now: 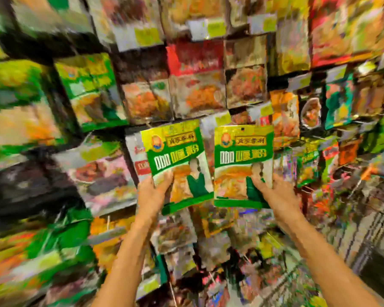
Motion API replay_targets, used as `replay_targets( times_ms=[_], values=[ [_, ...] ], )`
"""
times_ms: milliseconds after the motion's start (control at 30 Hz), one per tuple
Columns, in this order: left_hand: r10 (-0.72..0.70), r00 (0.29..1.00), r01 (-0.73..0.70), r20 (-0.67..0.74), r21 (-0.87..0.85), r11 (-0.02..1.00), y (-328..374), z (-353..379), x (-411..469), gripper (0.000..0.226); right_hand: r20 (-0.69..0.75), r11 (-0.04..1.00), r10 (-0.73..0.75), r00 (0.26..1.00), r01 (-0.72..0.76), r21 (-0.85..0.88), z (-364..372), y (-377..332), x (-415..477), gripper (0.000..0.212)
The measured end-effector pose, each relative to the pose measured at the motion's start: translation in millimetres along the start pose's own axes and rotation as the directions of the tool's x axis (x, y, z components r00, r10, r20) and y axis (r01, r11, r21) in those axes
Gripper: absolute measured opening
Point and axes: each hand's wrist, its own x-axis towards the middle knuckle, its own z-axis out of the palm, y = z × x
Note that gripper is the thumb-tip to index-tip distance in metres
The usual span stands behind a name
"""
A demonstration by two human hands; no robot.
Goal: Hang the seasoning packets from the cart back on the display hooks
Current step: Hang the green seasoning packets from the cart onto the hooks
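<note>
Left fingers: my left hand (152,191) pinches the lower left corner of the left packet (175,151), with the thumb (165,179) laid over the printed front. The other fingers are behind it, out of sight.
Right fingers: my right hand (275,192) holds the lower right corner of the right packet (242,156) the same way, thumb (258,182) on the front and the rest hidden behind.
Where the packets are: both are held up in front of the display wall, side by side and nearly touching, at mid-height of the view.
Material and shape: flat, glossy, rectangular pouches, alike in print. Each has a yellow top band, a green field with large white and yellow characters, and a food picture below.
Long axis, left packet: roughly vertical, top edge up, tipped a little to the left, face towards me.
Long axis, right packet: upright and nearly square to the view, face towards me, with a small dark hang hole (242,129) at the top centre.
Display wall (195,80): rows of hanging foil and plastic pouches in red, orange, green and brown, overlapping closely. It is heavily smeared with blur, so I cannot read any print.
Labels: pale yellow-and-white price tags (146,36) stick out above some rows.
Room: a shop aisle. The lower right corner is too blurred to make out.
</note>
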Motion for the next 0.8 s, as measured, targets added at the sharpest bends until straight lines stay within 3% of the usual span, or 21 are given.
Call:
replay_targets(
  times_ms=[200,400,567,800],
  values=[
    [0.162,0.936,-0.155,-0.313,0.047,0.987,61,-124,33,0.011,0.172,0.962,-0.265,0.949,0.248,0.114,110,-99,12,0.01],
    [0.261,0.847,-0.271,-0.463,0.046,0.961,94,-224,53,0.006,0.268,0.922,-0.372,0.889,0.32,0.218,207,-169,8,0.015],
    [0.26,0.84,-0.287,-0.476,0.017,0.958,102,-267,76,0.006,0.252,0.908,-0.411,0.876,0.368,0.203,251,-203,18,0.017],
    [0.263,0.861,-0.303,-0.436,-0.021,0.953,102,-279,104,0.01,0.208,0.933,-0.344,0.916,0.308,0.188,268,-222,39,0.02]
  ],
)
